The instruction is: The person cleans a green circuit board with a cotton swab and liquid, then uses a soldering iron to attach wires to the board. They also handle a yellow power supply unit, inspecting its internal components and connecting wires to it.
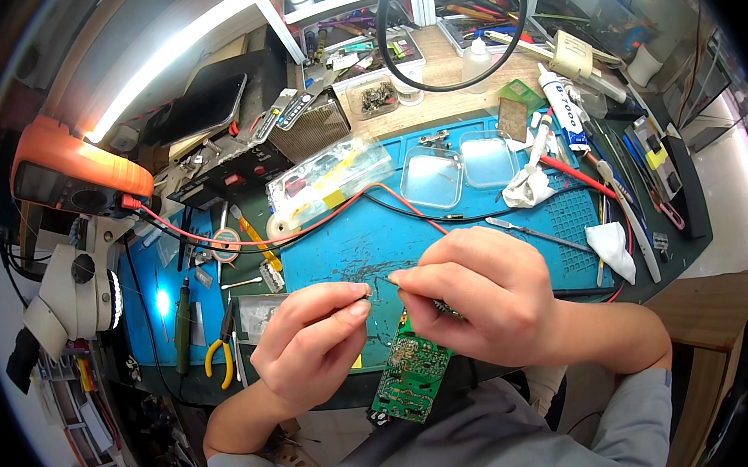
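The left hand pinches a tiny dark bit; the right hand pinches a thin dark piece. The long green circuit board sits just below the right hand. Best keep both hands steady, pinching gently.

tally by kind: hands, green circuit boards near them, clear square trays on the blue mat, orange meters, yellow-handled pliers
left hand, right hand: 2
green circuit board: 1
clear square trays: 2
orange meter: 1
yellow-handled pliers: 1
total: 7

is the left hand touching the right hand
Apart: the head view shows blue mat between the left hand and the right hand at their fingertips.
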{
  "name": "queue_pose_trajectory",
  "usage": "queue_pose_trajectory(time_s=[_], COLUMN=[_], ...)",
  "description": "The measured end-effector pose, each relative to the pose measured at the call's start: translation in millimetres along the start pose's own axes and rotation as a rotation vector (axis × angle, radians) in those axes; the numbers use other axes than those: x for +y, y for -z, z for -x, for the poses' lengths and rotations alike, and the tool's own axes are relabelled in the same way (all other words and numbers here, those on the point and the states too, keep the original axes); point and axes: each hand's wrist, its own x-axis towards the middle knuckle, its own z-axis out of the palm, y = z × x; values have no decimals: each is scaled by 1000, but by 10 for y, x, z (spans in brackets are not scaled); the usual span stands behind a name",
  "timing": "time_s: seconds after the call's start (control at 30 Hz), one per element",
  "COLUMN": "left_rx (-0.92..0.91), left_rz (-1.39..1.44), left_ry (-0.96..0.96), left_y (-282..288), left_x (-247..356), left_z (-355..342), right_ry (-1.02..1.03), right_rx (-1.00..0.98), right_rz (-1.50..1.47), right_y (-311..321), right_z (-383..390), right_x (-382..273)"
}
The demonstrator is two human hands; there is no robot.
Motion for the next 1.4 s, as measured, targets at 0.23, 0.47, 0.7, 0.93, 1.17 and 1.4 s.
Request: queue_pose_trajectory(time_s=[0.23, 0.47, 0.7, 0.93, 1.17, 1.4], left_rx=[-29, -57, -67, -76, 80, 52], left_rz=[-90, -158, -191, -79, 1188, 1307], left_ry=[-81, -155, -190, -23, 1108, 1232], left_y=[3, 17, 25, 6, 50, 54], left_x=[-2, -31, -33, 11, -11, -20], left_z=[2, 22, 13, -3, -35, -36], right_ry=[-2, -7, -37, -36, 60, 121], right_rx=[-36, -36, -26, -17, 16, 8], right_rz=[13, 40, 32, 40, 130, 152], right_y=[8, -6, -19, 26, 28, -29], right_z=[34, 40, 29, -12, 19, 33], right_x=[-32, -33, -38, 3, 47, 57])
